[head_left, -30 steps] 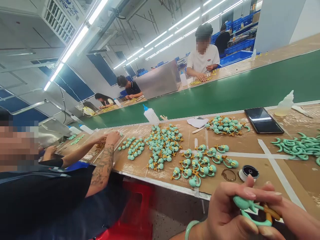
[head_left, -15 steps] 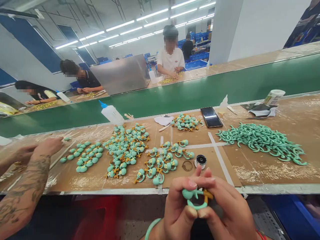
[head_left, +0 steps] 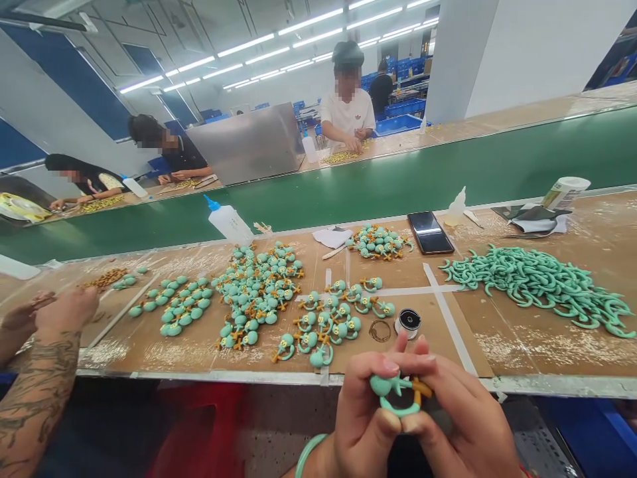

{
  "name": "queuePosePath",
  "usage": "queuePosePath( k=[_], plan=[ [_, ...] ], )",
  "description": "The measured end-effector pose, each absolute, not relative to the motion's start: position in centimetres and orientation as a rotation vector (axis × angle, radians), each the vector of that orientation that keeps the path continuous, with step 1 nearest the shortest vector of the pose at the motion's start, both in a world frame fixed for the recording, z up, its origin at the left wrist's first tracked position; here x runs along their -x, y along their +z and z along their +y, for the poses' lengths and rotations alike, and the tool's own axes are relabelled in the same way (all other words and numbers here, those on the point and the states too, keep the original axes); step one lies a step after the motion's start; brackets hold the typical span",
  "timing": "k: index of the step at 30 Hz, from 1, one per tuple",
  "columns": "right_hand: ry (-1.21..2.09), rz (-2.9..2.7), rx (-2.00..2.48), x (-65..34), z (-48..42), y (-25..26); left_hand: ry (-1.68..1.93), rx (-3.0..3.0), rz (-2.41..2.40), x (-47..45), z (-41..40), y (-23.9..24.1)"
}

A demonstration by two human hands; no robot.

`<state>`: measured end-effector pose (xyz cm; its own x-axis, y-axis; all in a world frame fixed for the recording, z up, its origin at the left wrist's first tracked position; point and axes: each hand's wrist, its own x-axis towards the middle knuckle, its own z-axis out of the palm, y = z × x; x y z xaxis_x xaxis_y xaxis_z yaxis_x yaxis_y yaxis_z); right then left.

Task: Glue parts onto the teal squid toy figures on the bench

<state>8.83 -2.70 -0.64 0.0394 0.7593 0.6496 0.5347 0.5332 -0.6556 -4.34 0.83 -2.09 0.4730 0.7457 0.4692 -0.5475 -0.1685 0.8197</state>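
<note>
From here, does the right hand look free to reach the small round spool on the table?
Probably not at once: the right hand and left hand both grip a teal figure. The spool itself lies unobstructed just ahead.

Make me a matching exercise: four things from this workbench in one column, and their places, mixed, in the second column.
1. phone
2. pile of curved teal parts
3. glue bottle with blue tip
4. small teal figure

a. held in both hands
b. right side of the bench
c. beside the green belt, left of centre
d. flat, next to a clear bottle

Pairs: 1-d, 2-b, 3-c, 4-a
</note>
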Motion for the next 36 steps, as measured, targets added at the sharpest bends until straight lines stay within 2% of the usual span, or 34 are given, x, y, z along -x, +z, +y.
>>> queuePosePath(
  k=[9,15,21,36],
  plan=[
    [0.193,-1.618,1.145,-8.9,-2.4,-0.2,1.168,-1.294,0.225,4.2,0.8,-2.2],
    [0.13,-1.678,1.192,-10.1,-3.1,-2.5,1.172,-1.229,0.175,3.4,0.3,-2.8],
    [0.155,-1.749,1.281,-10.7,-3.9,-4.4,1.205,-1.245,0.158,3.1,0.4,-2.7],
    [0.26,-1.687,1.189,-9.1,-3.8,-5.2,1.206,-1.193,0.228,4.9,-0.4,-5.0]
  ],
)
